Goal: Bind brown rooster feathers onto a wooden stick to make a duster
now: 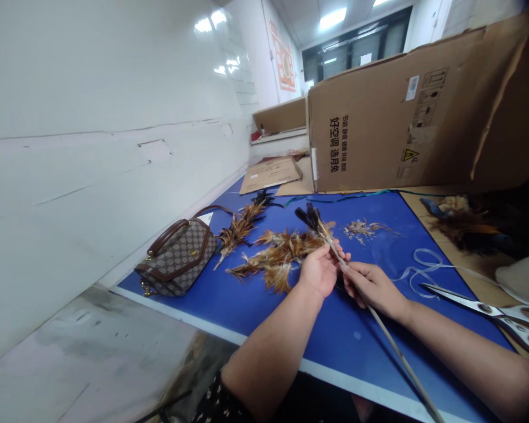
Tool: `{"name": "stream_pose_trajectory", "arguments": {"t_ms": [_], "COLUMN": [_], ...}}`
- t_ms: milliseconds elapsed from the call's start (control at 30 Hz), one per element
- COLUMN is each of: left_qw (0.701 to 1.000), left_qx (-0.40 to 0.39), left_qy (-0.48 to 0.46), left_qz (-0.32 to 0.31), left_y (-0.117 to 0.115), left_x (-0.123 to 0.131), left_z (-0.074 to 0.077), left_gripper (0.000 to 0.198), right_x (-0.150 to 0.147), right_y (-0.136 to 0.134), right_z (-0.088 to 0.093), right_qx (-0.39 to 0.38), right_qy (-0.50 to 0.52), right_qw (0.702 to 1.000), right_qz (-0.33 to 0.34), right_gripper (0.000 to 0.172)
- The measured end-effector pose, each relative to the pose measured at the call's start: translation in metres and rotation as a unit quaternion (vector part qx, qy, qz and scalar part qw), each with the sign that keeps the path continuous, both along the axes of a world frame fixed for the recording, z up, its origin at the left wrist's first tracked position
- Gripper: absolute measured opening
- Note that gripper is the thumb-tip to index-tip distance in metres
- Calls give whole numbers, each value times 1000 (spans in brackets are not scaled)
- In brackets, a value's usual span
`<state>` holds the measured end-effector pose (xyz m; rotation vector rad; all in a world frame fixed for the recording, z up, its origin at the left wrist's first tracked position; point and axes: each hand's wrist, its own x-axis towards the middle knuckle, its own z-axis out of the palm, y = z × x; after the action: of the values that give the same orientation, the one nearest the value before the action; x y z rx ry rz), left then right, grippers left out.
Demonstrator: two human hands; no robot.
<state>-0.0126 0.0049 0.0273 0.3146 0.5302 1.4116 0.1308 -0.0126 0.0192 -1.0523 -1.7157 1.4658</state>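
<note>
A long thin stick (394,343) runs diagonally from the lower right edge to the middle, with dark feathers (309,217) gathered at its far end. My left hand (321,270), palm turned up, has its thumb and fingers closed around the stick just below these feathers. Right behind it, my right hand (372,288) is closed around the stick too, its thumb on top. Loose brown and orange feathers (277,258) lie in a pile beside my left hand. Further left rests another long bunch of brown feathers (241,226) with dark tips.
A patterned handbag (180,255) stands at the left by the white wall. Feather scraps (364,229) lie on the blue mat (247,308). To the right are clear string (423,264), large scissors (480,305) and a dark feather heap (476,226). A big cardboard box (374,129) stands behind.
</note>
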Motion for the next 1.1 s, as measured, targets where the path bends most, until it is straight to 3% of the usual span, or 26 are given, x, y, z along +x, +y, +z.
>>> {"name": "stream_pose_trajectory", "arguments": {"t_ms": [667,1100], "left_qw": [997,988], "left_qx": [47,38], "left_qy": [62,145], "left_qz": [7,47], "left_y": [-1,-3], "left_x": [6,8], "left_z": [-8,-9], "left_gripper": [11,27], "right_x": [3,0], "right_y": [1,3], "right_z": [-8,-6], "right_qx": [8,30], "right_qy": [59,12], "right_qw": [998,999], "right_qz": [-8,-31], "right_gripper": [53,52]}}
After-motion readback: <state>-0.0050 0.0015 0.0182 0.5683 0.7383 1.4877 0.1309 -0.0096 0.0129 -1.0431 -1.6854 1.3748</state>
